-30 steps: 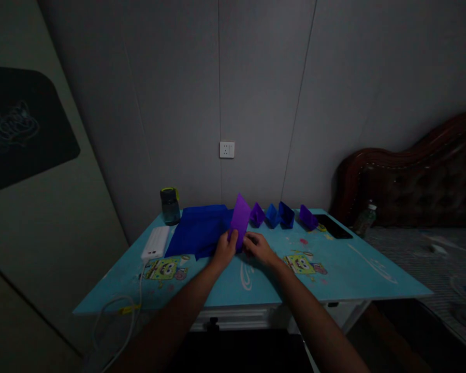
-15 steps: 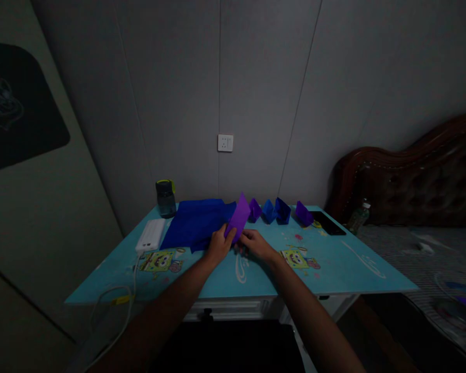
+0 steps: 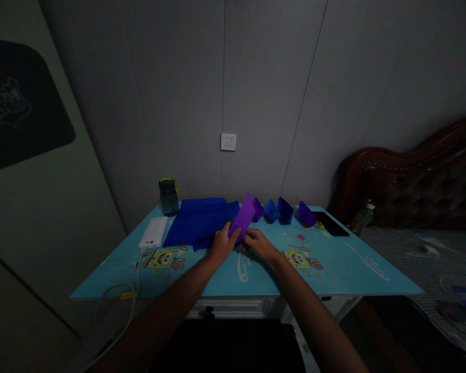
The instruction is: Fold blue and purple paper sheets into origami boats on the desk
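Observation:
A folded piece of purple paper (image 3: 244,215) is held up at a slant above the table, its pointed end toward the wall. My left hand (image 3: 222,245) grips its lower left part, thumb on the near face. Fingers of my right hand (image 3: 259,244) are curled and closed at the paper's lower right edge; their tips are partly hidden. Just beyond the left hand lie dark blue sheets (image 3: 202,223), overlapping one another. Behind the right hand stands a row of folded paper pieces: a purple one (image 3: 258,210), a blue one (image 3: 271,211), a dark blue one (image 3: 285,211) and another purple one (image 3: 306,214).
The light blue table (image 3: 341,269) bears a water bottle (image 3: 169,198) and a white power bank (image 3: 154,232) with a cable at left. At right lies a black phone (image 3: 332,225) beside a small yellow item (image 3: 319,225). A plastic bottle (image 3: 363,218) stands past the table, by the bed.
The view has shifted slightly, so everything sits a little further right. My right fingers have drawn closer together at the purple paper's lower edge; the left hand keeps its grip.

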`<state>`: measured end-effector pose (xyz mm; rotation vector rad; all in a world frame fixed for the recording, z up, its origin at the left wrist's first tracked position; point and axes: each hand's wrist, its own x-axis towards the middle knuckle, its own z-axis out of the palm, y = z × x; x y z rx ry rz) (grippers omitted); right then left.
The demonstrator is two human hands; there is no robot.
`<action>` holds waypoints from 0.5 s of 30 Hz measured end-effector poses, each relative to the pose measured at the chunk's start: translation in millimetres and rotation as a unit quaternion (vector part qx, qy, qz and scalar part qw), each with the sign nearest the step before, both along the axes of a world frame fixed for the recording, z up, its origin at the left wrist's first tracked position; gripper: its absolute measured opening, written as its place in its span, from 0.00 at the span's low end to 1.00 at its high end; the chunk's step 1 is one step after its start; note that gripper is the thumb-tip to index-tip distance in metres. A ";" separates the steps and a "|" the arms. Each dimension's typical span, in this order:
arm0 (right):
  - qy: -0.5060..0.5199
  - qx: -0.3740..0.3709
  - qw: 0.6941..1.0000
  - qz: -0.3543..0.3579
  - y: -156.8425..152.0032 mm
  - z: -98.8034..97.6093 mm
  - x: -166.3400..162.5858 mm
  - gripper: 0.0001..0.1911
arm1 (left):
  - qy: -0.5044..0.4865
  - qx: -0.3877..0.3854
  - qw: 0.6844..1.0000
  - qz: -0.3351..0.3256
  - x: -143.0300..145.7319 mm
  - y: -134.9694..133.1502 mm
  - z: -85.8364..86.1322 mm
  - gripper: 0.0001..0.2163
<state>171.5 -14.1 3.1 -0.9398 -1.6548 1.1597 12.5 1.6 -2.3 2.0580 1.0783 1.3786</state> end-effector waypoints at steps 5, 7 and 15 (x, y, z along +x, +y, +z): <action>0.000 0.002 1.000 0.005 2.9 -4.1 2.4 0.16 | 0.011 -0.011 1.000 0.004 0.8 0.3 -0.6 0.15; 0.000 0.007 1.000 0.005 4.5 -5.6 2.9 0.17 | 0.013 -0.018 1.000 0.005 1.0 -0.2 -0.5 0.14; -0.018 0.027 0.999 0.011 4.7 -2.0 2.2 0.20 | -0.037 -0.028 0.999 -0.007 3.2 0.3 1.0 0.12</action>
